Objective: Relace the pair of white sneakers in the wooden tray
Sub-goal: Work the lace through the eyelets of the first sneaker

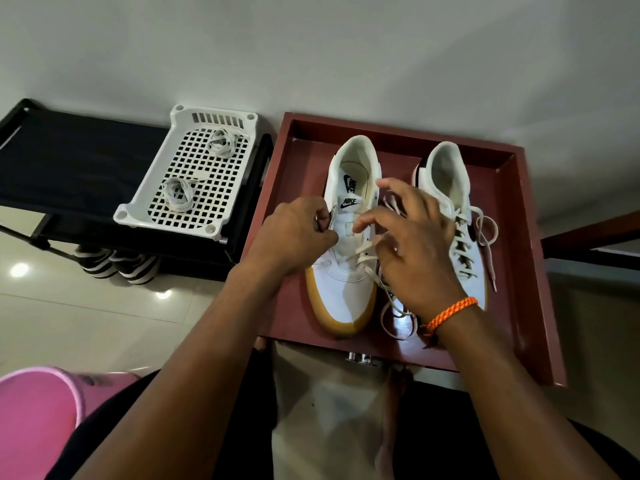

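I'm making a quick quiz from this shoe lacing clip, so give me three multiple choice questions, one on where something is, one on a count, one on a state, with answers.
1. Where does the white basket sit?
A. Inside the wooden tray
B. On the black rack, left of the tray
C. On the pink stool

2. How many lace bundles lie in the basket?
A. One
B. Two
C. Four

3. What state is the left sneaker in?
A. Fully laced and tied
B. Only partly laced
C. Upside down

Answers:
1 B, it rests on the black rack beside the wooden tray.
2 B, one lace bundle lies behind the other.
3 B, its upper eyelets are bare while the left hand and right hand work on it; the right sneaker is laced.
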`<control>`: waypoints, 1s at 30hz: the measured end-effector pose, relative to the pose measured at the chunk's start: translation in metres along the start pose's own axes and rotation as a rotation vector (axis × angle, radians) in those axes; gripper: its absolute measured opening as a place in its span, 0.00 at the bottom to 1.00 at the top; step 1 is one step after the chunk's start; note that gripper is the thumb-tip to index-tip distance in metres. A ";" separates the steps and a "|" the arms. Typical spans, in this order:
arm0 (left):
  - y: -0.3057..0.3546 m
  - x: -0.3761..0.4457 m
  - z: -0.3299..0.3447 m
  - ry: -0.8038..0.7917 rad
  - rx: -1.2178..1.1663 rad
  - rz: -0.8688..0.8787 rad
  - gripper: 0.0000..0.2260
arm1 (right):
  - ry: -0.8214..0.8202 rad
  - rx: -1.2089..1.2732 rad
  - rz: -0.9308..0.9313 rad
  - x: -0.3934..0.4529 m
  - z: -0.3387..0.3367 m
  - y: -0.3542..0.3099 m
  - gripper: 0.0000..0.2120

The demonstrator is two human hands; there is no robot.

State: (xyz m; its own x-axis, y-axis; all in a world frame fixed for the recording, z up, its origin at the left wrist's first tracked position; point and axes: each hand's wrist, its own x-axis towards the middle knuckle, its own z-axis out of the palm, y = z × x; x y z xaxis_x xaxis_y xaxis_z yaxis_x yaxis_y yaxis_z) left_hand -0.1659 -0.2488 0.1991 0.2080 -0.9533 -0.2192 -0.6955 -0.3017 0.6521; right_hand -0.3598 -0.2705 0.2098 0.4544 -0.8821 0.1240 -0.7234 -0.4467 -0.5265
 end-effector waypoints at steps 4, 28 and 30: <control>0.002 -0.001 0.001 0.012 0.004 0.001 0.06 | -0.123 -0.136 -0.054 -0.007 0.020 -0.001 0.06; -0.002 0.000 0.004 -0.015 0.104 0.005 0.08 | 0.048 0.375 -0.018 0.006 0.007 0.021 0.07; -0.003 -0.001 0.004 -0.009 0.110 0.017 0.09 | 0.138 0.442 0.046 0.011 -0.006 0.032 0.07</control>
State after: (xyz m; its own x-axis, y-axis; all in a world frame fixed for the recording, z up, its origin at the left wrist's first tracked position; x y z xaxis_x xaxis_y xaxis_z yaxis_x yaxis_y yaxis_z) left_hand -0.1672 -0.2468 0.1948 0.1896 -0.9578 -0.2160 -0.7703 -0.2815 0.5721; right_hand -0.3808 -0.2949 0.1992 0.3321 -0.9244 0.1874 -0.4361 -0.3266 -0.8385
